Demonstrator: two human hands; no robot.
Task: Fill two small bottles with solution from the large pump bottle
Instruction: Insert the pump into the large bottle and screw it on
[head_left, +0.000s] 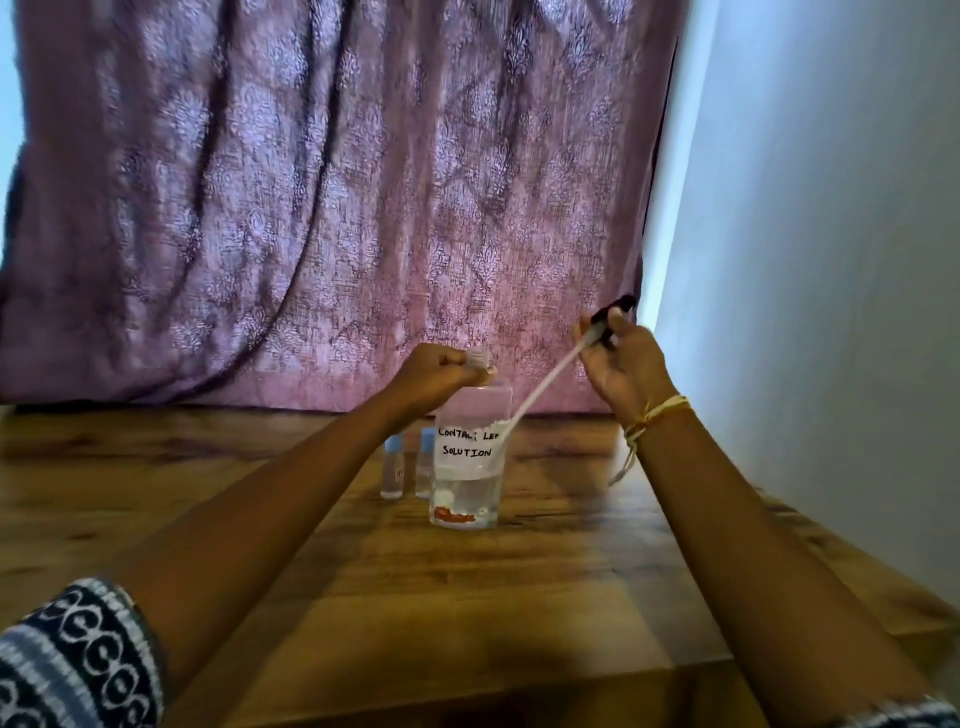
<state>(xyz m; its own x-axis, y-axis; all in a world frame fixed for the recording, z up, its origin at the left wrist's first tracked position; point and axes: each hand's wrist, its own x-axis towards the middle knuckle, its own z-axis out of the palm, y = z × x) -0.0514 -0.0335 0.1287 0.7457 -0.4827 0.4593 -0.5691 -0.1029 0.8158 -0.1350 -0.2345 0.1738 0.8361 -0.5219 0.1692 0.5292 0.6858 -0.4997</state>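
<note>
Both my arms reach out over the wooden table (519, 613), forearms bare, patterned sleeves bunched up near the elbows. My left hand (436, 376) is curled into a fist around the neck of the large bottle (467, 467), thumb side toward the threaded opening, which is uncapped. My right hand (623, 358) sits higher and off to the right, fingers pinched around the black pump head (615, 312). The pump is out of the bottle and tilted, so its white dip tube (540, 387) slants down-left, and the tip ends right at the bottle's shoulder. Can't tell if it's touching. There's a yellowish thread bracelet (654, 415) on my right wrist.

The big bottle stands upright mid-table, clear, with a handwritten white label that reads roughly "CONTACT LE… SOLUTION". It's got some clear liquid in the bottom part.

The 2 small bottles (408, 467) stand side by side just behind and left of the big one, both upright with pale blue caps on.

Room-wise: a purple patterned curtain (322, 197) hangs across the back, and a plain pale wall (831, 260) runs along the right.
</note>
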